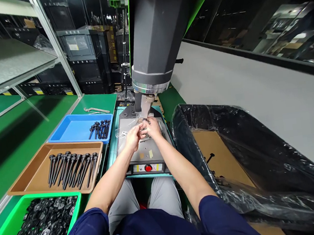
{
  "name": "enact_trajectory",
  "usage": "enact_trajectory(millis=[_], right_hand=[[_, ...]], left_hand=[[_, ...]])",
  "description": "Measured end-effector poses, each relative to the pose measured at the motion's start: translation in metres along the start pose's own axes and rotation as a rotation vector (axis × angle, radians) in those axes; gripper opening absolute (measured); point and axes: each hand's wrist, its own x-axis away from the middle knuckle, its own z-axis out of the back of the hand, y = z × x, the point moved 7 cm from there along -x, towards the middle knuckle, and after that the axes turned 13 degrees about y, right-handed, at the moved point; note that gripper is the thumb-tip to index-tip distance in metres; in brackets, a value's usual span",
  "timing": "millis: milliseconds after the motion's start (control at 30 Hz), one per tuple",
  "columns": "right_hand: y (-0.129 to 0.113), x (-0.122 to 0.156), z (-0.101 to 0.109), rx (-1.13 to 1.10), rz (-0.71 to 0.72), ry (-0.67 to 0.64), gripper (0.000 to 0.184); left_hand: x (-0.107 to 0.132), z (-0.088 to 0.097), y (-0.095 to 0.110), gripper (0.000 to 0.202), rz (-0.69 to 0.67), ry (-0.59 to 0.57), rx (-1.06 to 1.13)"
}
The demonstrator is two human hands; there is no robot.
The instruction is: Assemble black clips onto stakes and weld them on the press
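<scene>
My left hand point(134, 137) and my right hand point(153, 128) meet under the tool head of a bench press point(146, 104). The fingers of both hands are bent and drawn together. Between the fingertips a small black part point(145, 121) shows, mostly covered by the right fingers. What the left fingers grip is hidden. Both hands are over the grey machine base plate point(129, 154), close to a small fixture that they largely hide. A red push button point(148, 168) sits on the front panel, below the hands.
At left stand a blue tray point(65, 129) and a brown tray point(26, 180) with black long-stemmed parts, and a green bin point(78, 200) of small black pieces. A wrench point(97, 110) lies behind. To the right is a box lined with black plastic point(249, 141), holding a long-stemmed part.
</scene>
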Motion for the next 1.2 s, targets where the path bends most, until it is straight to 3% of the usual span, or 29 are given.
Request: enact_trajectory(millis=[300, 500, 700, 833, 900, 1033, 1200], right_hand=[[-0.015, 0.003, 0.007, -0.010, 0.047, 0.033, 0.032], [-0.017, 0.017, 0.025, -0.016, 0.035, 0.070, 0.035], [0.019, 0.080, 0.046, -0.186, -0.315, 0.118, 0.045], [0.035, 0.128, 0.044, -0.549, -0.693, -0.057, 0.048], [0.033, 0.145, 0.047, -0.647, -0.808, -0.129, 0.049], [0.025, 0.161, 0.063, -0.652, -0.859, -0.157, 0.049], [0.007, 0.154, 0.079, -0.668, -0.780, -0.123, 0.056]], left_hand=[[0.000, 0.001, 0.004, 0.031, -0.046, 0.012, -0.021], [-0.002, 0.003, 0.000, 0.033, -0.054, 0.041, -0.033], [0.001, 0.005, -0.016, 0.023, -0.021, 0.055, -0.029], [0.007, 0.006, -0.025, 0.027, 0.008, 0.060, -0.048], [0.010, 0.007, -0.027, 0.027, 0.013, 0.058, -0.062], [0.014, 0.010, -0.031, 0.026, 0.022, 0.064, -0.091], [0.022, 0.023, -0.047, 0.028, 0.140, 0.048, -0.138]])
